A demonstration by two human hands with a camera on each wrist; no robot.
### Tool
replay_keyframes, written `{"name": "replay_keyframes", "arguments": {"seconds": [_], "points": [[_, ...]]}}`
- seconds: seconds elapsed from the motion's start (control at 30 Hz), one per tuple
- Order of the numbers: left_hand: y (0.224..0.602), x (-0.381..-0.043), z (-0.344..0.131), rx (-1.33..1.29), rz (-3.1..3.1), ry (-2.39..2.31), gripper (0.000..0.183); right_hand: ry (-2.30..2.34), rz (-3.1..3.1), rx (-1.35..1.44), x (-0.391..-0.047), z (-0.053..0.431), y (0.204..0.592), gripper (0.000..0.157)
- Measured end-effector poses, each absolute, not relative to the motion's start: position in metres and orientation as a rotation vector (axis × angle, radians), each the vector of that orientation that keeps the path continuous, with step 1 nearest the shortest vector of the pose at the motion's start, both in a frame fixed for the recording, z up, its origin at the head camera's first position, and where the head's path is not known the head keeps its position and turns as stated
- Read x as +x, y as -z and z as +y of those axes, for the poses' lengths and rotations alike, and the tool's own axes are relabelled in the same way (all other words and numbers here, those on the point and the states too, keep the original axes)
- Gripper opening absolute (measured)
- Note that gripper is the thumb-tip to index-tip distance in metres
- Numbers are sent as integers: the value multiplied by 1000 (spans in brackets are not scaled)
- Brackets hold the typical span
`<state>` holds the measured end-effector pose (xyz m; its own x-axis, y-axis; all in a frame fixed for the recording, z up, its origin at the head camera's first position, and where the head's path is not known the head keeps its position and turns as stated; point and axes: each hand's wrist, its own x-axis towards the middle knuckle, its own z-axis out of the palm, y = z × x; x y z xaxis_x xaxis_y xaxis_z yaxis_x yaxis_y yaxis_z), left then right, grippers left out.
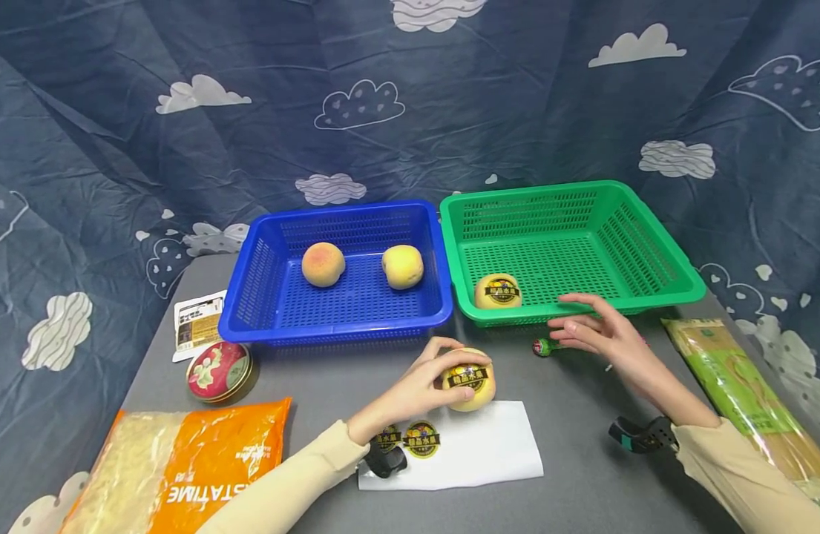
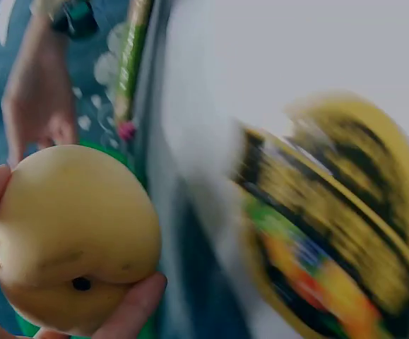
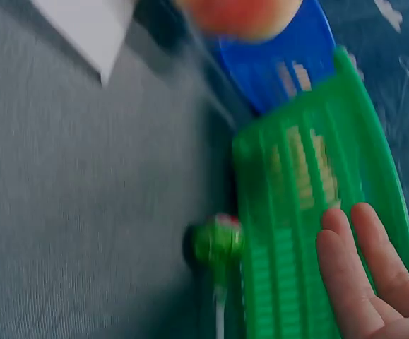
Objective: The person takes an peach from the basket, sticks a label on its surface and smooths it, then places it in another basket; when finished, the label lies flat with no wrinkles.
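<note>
My left hand (image 1: 426, 380) grips a yellow peach (image 1: 479, 394) above the far edge of a white sheet (image 1: 486, 452). A round black-and-gold sticker (image 1: 468, 377) shows on that peach, and more stickers (image 1: 421, 439) lie on the sheet. In the left wrist view the fruit's (image 2: 77, 212) underside has a small dark hole. My right hand (image 1: 613, 343) hovers with fingers extended and nothing in them, by the front wall of the green basket (image 1: 583, 305). Inside that basket, at the front left, sits another stickered peach (image 1: 498, 297). Beneath the right hand is a green-wrapped lollipop (image 1: 542, 347).
The blue basket (image 1: 336, 332) holds two peaches without visible stickers, one reddish (image 1: 323, 265) and one yellow (image 1: 402, 267). A round red tin (image 1: 219, 372), a white-and-gold packet (image 1: 197, 326) and an orange pasta bag (image 1: 222, 452) lie left. A green noodle packet (image 1: 750, 393) lies right.
</note>
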<state>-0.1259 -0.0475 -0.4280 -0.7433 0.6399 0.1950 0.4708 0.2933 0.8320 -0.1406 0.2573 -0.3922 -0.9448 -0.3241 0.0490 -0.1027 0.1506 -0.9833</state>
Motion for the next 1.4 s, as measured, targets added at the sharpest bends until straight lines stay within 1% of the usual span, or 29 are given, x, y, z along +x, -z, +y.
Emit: {"name": "replay_keyframes", "arguments": {"seconds": [0.1, 0.2, 0.27, 0.3, 0.43, 0.5, 0.57, 0.73, 0.87, 1.1, 1.3, 1.4], "points": [[414, -123, -36, 1071, 2372, -1453, 36, 1910, 2276, -335, -144, 270, 394, 40], [399, -124, -22, 1050, 2406, -1504, 36, 1993, 2246, -286, -149, 279, 398, 39], [387, -129, -14, 1030, 2440, -1543, 38, 2050, 2220, -275, -154, 286, 405, 40], [381, -133, -11, 1027, 2457, -1554, 39, 2101, 2164, -310, -159, 294, 416, 39], [354, -162, -3, 1027, 2509, -1583, 37, 2135, 2117, -337, -170, 312, 441, 41], [344, -182, 0, 1016, 2528, -1580, 36, 2130, 2114, -350, -170, 313, 442, 41], [338, -204, 3, 992, 2558, -1559, 37, 2105, 2162, -318, -164, 304, 430, 41], [339, -256, 14, 923, 2562, -1508, 40, 2135, 2178, -277, -155, 289, 412, 35], [347, -283, 28, 822, 2526, -1457, 41, 2151, 2171, -269, -153, 288, 410, 32], [349, -302, 47, 653, 2542, -1231, 40, 2162, 2174, -272, -155, 291, 411, 31], [347, -309, 53, 580, 2553, -1108, 37, 2147, 2186, -261, -156, 292, 413, 31], [350, -310, 57, 503, 2610, -1072, 35, 2160, 2174, -268, -155, 292, 413, 30]]}}
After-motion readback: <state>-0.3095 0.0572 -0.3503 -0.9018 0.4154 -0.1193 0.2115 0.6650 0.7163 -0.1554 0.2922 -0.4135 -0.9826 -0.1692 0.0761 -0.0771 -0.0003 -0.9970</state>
